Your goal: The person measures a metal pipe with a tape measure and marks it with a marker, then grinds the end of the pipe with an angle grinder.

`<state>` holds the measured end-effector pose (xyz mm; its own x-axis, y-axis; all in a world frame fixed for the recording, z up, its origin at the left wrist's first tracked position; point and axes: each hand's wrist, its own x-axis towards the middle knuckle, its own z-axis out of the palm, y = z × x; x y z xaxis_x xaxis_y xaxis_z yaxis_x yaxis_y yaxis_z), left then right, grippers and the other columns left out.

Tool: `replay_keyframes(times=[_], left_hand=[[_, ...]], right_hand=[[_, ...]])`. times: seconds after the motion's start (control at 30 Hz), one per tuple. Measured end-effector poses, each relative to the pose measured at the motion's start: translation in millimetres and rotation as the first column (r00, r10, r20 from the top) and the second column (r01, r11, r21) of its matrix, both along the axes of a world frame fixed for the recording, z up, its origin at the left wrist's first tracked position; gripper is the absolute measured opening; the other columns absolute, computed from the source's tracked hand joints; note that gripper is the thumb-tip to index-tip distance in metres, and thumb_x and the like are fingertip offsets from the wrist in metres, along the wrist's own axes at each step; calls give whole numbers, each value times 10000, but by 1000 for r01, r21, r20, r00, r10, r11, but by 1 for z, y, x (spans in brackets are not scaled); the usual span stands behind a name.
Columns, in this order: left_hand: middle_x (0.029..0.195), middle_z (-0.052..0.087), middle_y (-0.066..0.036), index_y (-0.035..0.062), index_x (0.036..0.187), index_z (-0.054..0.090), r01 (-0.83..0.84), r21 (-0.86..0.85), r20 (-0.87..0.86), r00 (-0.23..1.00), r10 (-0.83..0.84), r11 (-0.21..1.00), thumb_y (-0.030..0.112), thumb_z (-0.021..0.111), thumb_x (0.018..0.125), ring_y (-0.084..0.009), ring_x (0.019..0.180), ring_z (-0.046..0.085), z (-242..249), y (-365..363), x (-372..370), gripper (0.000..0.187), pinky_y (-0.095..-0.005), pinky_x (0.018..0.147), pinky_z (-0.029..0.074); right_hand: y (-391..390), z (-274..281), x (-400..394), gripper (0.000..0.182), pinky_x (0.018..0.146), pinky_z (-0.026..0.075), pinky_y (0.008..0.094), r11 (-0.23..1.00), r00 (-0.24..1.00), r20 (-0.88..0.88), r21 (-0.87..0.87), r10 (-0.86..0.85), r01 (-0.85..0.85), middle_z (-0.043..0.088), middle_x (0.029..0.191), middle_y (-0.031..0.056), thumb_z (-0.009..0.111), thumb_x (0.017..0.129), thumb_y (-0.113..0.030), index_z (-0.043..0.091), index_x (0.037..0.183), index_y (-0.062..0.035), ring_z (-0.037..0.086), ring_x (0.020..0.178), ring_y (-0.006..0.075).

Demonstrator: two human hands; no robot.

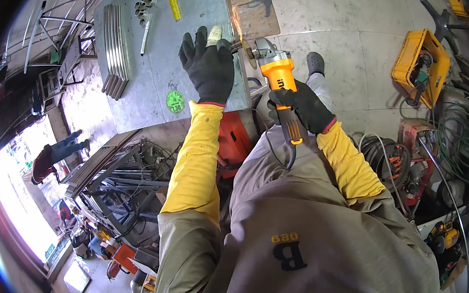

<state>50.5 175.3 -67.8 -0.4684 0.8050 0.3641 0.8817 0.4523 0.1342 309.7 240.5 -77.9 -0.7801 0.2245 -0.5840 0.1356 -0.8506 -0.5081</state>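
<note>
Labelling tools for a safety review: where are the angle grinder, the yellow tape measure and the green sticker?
angle grinder (279,73), head view, on its orange body.
yellow tape measure (173,1), head view, mid-strip.
green sticker (175,102), head view, its centre.

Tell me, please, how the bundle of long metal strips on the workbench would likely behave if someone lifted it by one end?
The metal strips look long and thin, so they would probably sag and flex. They lie loosely side by side, unbound, so they may slide apart. Bare metal likely makes them heavy for their slim shape.
</note>
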Motion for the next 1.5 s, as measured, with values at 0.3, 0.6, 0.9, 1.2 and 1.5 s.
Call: replay_keyframes(times=[0.3, 0.6, 0.9, 1.2, 1.5], left_hand=[[1570, 624, -125, 102, 1384, 749, -25, -29, 24, 999, 26, 999, 363, 578, 1080, -457, 1514, 460, 0, -1, 0, 436, -570, 1287, 302], [1549, 636, -122, 81, 1275, 794, -31, 22, -11, 999, 31, 999, 358, 598, 1068, -458, 1476, 492, 2, -1, 2, 398, -587, 1243, 337], [1492, 679, -135, 46, 965, 833, -29, 94, -7, 1000, 30, 995, 372, 648, 1020, -444, 1445, 523, 2, -1, 3, 379, -577, 1220, 363], [1504, 676, -136, 38, 1017, 832, -43, 73, 9, 999, 42, 996, 378, 649, 1030, -438, 1440, 536, 3, -1, 5, 386, -579, 1222, 366], [1501, 679, -137, 38, 988, 831, -39, 64, 19, 999, 38, 997, 371, 654, 1026, -434, 1440, 539, 4, 0, 6, 379, -576, 1219, 376]], right_hand=[[1, -11, 4, 418, 820, 659, 340, 1000, 1000, 25, -10, 11, -10, 687, 1025, 39, 780, 1002, -304, 616, 1290, -50, 724, 915, 149], [6, 21, 16, 473, 764, 655, 354, 995, 997, 71, -99, 26, -19, 738, 1004, 76, 849, 950, -344, 627, 1259, -64, 771, 847, 208], [4, 35, 6, 386, 688, 615, 334, 993, 997, 48, -108, 61, -56, 734, 945, 91, 798, 988, -347, 624, 1200, -76, 723, 750, 183], [8, 30, 7, 516, 719, 672, 375, 995, 992, 90, -38, 92, -89, 747, 1013, 85, 825, 963, -349, 630, 1355, -75, 786, 810, 217], [5, 26, 3, 521, 703, 666, 386, 996, 995, 64, -53, 75, -72, 736, 1001, 84, 845, 951, -359, 613, 1331, -88, 777, 795, 216]])
